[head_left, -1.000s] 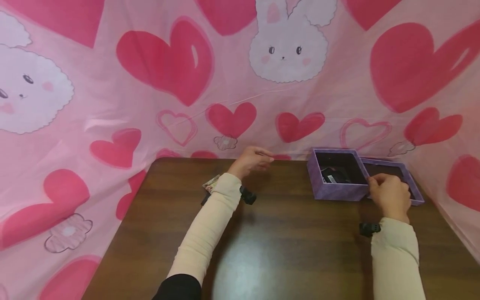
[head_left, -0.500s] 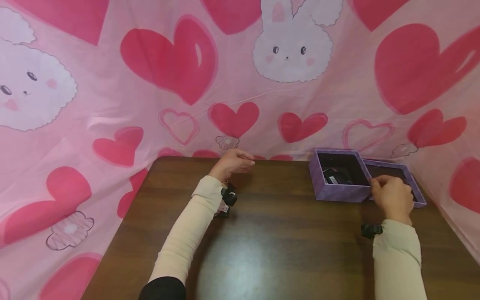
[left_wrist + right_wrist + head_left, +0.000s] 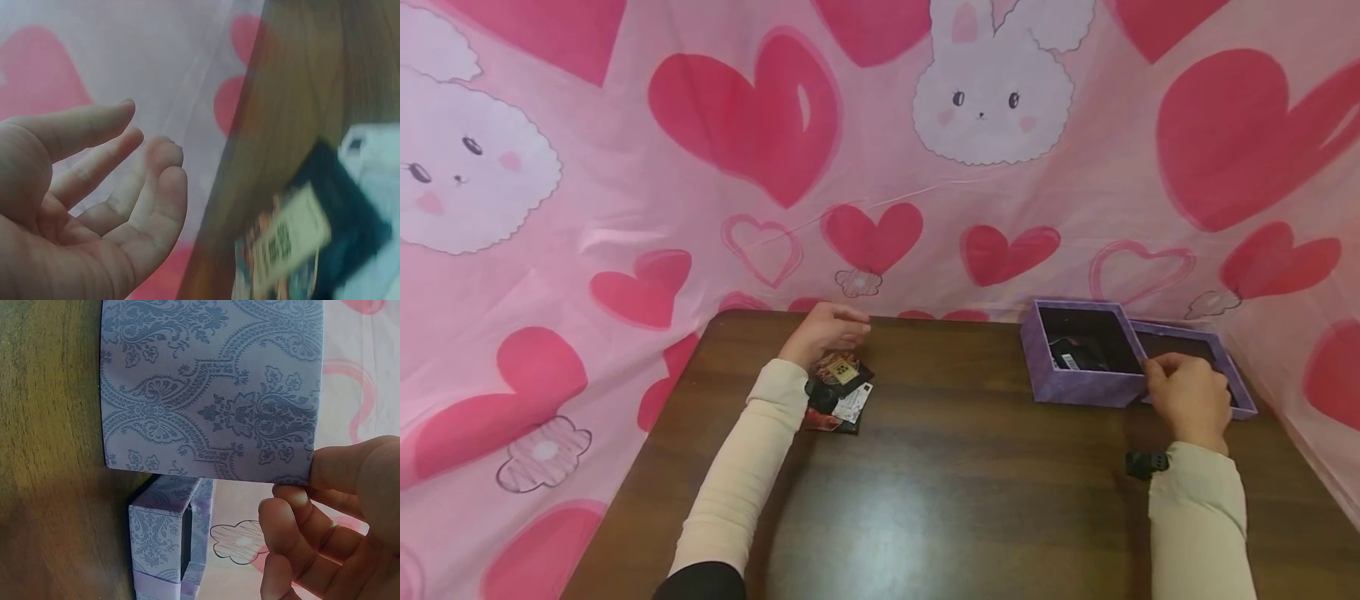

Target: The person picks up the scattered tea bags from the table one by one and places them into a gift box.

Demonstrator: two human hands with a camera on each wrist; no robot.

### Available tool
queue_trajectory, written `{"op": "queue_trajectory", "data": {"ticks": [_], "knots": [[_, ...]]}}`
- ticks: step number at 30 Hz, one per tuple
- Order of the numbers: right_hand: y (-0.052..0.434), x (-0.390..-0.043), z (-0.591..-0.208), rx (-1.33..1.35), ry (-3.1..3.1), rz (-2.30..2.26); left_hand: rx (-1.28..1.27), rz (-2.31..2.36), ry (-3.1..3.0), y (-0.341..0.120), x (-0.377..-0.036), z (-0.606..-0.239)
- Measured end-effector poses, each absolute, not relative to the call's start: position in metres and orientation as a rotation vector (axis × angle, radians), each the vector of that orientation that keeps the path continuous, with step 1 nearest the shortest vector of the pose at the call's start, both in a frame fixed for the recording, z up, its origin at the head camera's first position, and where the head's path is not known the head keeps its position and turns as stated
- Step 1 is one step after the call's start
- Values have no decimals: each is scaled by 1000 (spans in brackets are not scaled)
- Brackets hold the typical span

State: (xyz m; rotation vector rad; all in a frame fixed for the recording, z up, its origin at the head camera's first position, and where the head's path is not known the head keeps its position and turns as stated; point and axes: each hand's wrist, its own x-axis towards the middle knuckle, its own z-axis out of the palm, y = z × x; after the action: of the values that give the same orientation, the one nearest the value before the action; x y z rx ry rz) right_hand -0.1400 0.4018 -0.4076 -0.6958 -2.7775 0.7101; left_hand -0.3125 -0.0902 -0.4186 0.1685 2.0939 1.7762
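Observation:
In the head view my left hand [image 3: 827, 332] hovers at the table's far left, fingers loosely bent and holding nothing. Just below it lie several flat, printed packets [image 3: 842, 396], partly covered by the wrist. The left wrist view shows a dark packet [image 3: 350, 219] with a pale gold label, slightly blurred. My right hand [image 3: 1191, 396] pinches the near right corner of a purple patterned box [image 3: 1078, 387]. That box is open at the top and black inside, with a dark item bearing a white barcode label in it. In the right wrist view, thumb and fingertips meet the box [image 3: 212, 394] corner.
A shallow purple lid [image 3: 1243, 400] lies inside-up just right of the box, partly behind the right hand. The brown wooden table [image 3: 970, 492] ends at a pink cloth [image 3: 880, 150] with hearts and rabbits, hanging along the back and sides.
My left hand has moved left, and the printed packets below it have come into fuller view. The right hand stays at the box corner.

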Motion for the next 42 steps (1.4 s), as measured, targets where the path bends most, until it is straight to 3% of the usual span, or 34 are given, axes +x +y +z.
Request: {"op": "queue_trajectory", "data": {"ticks": [17, 33, 42], "knots": [[404, -140, -406, -683, -2770, 717, -127, 1705, 2236, -163, -306, -443], [401, -139, -407, -707, -2774, 738, -71, 1089, 2799, -156, -294, -455], [399, -140, -405, -717, -2779, 736, -70, 1023, 2889, -151, -292, -458]]}}
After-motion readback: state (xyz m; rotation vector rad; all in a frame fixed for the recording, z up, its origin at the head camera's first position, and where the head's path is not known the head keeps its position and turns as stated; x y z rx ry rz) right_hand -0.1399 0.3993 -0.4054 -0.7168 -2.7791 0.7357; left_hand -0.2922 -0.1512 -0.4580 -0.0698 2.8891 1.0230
